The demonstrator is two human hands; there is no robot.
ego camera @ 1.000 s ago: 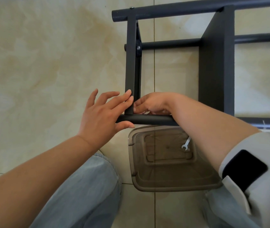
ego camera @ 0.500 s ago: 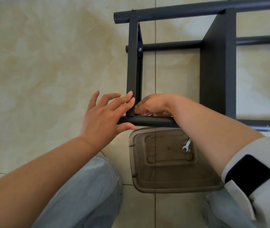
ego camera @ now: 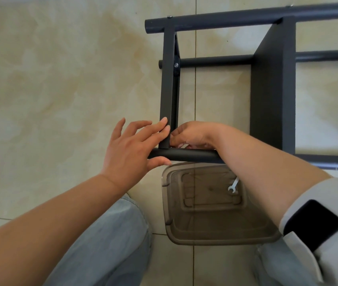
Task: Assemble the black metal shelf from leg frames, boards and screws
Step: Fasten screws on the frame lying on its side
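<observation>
The black metal shelf [ego camera: 271, 96] lies on its side on the tiled floor [ego camera: 61, 79] in front of my knees, its round leg tubes running left to right and a flat board [ego camera: 272, 89] standing edge-on between them at the right. At the near left corner a narrower board [ego camera: 167, 89] meets the nearest leg tube [ego camera: 186, 154], and that joint is where both my hands are.

My left hand [ego camera: 131, 149] is spread wide, the long fingers laid straight against the outer face of the narrow board and the thumb tucked under the end of the tube, so it steadies the corner without clasping it. My right hand [ego camera: 190, 134] reaches in from the other side, fingers curled in close at the inner angle of the joint (whether they pinch a screw there I cannot tell, since the fingertips are hidden behind the board).

Further up the same board, a screw head [ego camera: 176, 65] shows where a second tube [ego camera: 215, 60] joins.

Just below the near tube, a smoky transparent plastic tray [ego camera: 221, 234] rests on the floor between my knees, with a small silver wrench [ego camera: 233, 186] lying in it beside my right forearm.
</observation>
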